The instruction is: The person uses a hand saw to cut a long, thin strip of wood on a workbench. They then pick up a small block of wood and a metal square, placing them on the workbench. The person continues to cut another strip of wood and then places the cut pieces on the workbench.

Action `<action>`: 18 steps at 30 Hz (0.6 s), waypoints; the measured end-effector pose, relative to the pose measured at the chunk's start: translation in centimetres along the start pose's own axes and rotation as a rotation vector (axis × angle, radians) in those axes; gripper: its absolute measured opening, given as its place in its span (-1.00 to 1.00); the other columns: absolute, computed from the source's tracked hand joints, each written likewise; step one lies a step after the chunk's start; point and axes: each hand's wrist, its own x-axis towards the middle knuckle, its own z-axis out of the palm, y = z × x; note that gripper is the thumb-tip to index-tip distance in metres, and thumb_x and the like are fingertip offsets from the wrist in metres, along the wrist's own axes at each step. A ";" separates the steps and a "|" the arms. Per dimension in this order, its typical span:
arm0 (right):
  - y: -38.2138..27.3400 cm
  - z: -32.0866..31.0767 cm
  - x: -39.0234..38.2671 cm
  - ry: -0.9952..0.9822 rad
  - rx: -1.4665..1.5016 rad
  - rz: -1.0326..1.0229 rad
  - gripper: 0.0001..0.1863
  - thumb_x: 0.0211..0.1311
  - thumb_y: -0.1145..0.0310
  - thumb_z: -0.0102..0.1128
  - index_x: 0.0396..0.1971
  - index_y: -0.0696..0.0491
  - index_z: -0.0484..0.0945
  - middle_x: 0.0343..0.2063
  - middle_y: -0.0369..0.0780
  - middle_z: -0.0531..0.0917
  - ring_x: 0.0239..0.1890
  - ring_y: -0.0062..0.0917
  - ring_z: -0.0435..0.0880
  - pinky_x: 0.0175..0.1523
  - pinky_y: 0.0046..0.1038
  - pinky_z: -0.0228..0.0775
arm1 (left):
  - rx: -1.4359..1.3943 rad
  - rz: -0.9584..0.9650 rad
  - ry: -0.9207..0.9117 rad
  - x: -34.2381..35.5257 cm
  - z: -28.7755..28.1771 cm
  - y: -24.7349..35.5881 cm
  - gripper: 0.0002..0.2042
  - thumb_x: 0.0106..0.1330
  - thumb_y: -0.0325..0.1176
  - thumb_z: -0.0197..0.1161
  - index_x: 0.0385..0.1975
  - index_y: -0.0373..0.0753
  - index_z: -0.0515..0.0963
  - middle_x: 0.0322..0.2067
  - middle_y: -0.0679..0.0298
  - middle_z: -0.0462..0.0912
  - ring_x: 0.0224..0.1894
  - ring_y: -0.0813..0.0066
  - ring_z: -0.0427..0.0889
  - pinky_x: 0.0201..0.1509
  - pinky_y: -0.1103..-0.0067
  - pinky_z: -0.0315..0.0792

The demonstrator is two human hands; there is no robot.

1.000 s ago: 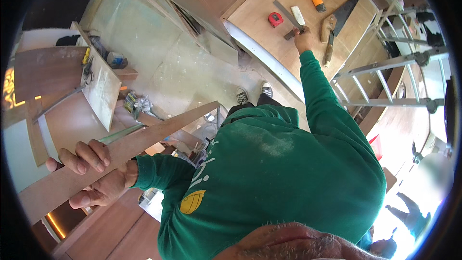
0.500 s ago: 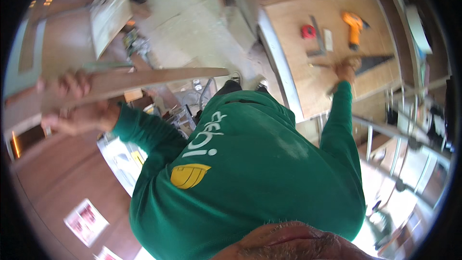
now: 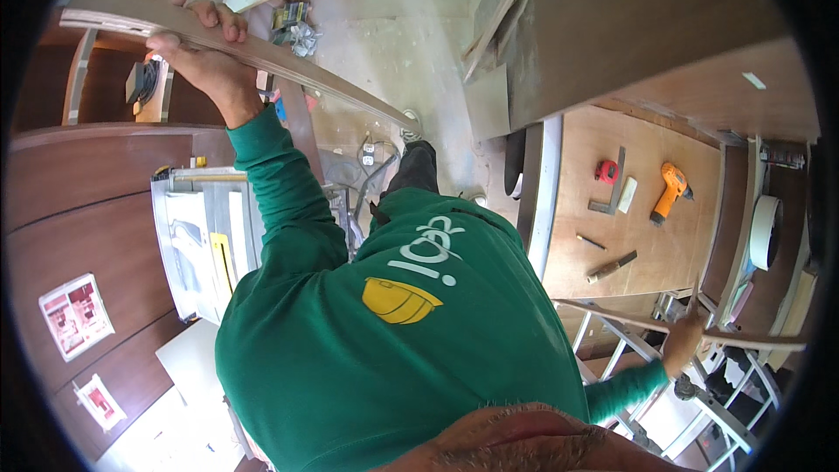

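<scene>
My left hand [image 3: 210,57] is closed around a long, narrow wooden board [image 3: 297,70], fingers curled over its far edge. The board slants from the upper left down toward my shoe. My right hand [image 3: 682,345] is low on the right, beside a thin wooden strip [image 3: 612,315] past the near edge of the tabletop; its fingers are partly hidden and blurred. On the wooden tabletop [image 3: 647,140] lie an orange drill [image 3: 670,194], a red tape measure [image 3: 606,171], a metal square [image 3: 605,206], a white block [image 3: 627,195], a pencil [image 3: 591,242] and a wooden-handled chisel [image 3: 612,267].
Metal ladder rails [image 3: 717,419] stand beneath my right arm. A shelf with a white roll [image 3: 765,232] borders the tabletop's right side. A large brown panel [image 3: 629,26] rises beyond it. On the left are brown cabinet panels [image 3: 96,201] and a white toolbox-like case [image 3: 205,236].
My right hand has left the tabletop and moved nearer and rightward; the dark triangular piece beside it no longer shows there. My left hand has lifted the board farther away, changing its slant.
</scene>
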 end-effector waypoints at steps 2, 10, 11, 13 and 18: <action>-7.1 -13.4 -5.4 -0.094 -0.043 0.034 -0.54 0.64 0.12 0.02 0.37 -0.06 0.61 0.25 0.20 0.62 0.24 0.15 0.67 0.21 0.05 0.55 | 0.028 -0.026 0.004 3.0 -1.7 -3.3 -0.03 0.45 0.61 -0.10 0.31 -0.33 0.38 -0.39 0.33 0.38 -0.54 0.50 0.36 -0.48 0.56 0.31; -29.4 -36.4 -17.9 -0.473 -0.360 -0.029 -0.45 0.35 -0.03 0.31 0.25 -0.08 0.70 -0.09 0.09 0.79 -0.08 0.12 0.78 0.00 0.09 0.62 | -0.096 -0.039 -0.139 15.5 -4.4 -12.0 0.14 0.28 0.67 0.14 0.33 -0.50 0.34 -0.39 0.30 0.41 -0.54 0.53 0.39 -0.52 0.56 0.27; -33.4 -38.2 -17.2 -0.582 -0.185 -0.131 -0.46 0.43 0.29 0.31 0.38 0.03 0.58 0.23 0.05 0.71 0.24 0.02 0.70 0.24 -0.16 0.55 | -0.090 -0.050 -0.113 16.6 -5.5 -12.9 0.12 0.29 0.66 0.15 0.33 -0.49 0.35 -0.39 0.30 0.42 -0.54 0.53 0.40 -0.51 0.56 0.28; -41.6 -40.2 -16.5 -0.694 -0.161 -0.148 -0.50 0.37 0.42 0.27 0.31 0.00 0.62 0.00 0.05 0.75 -0.04 0.04 0.72 0.05 -0.09 0.55 | -0.096 -0.069 -0.076 18.4 -6.8 -14.9 0.09 0.31 0.62 0.18 0.33 -0.48 0.36 -0.39 0.30 0.43 -0.54 0.53 0.40 -0.51 0.56 0.30; -54.6 -38.8 -16.1 -0.544 0.084 -0.434 -0.57 0.01 0.54 0.32 -0.01 0.15 0.71 -0.31 0.06 0.73 -0.26 0.04 0.71 -0.11 -0.11 0.52 | -0.029 -0.031 -0.064 19.1 -10.8 -23.7 -0.11 0.51 0.45 0.10 0.32 -0.43 0.44 -0.38 0.32 0.50 -0.48 0.53 0.48 -0.44 0.59 0.39</action>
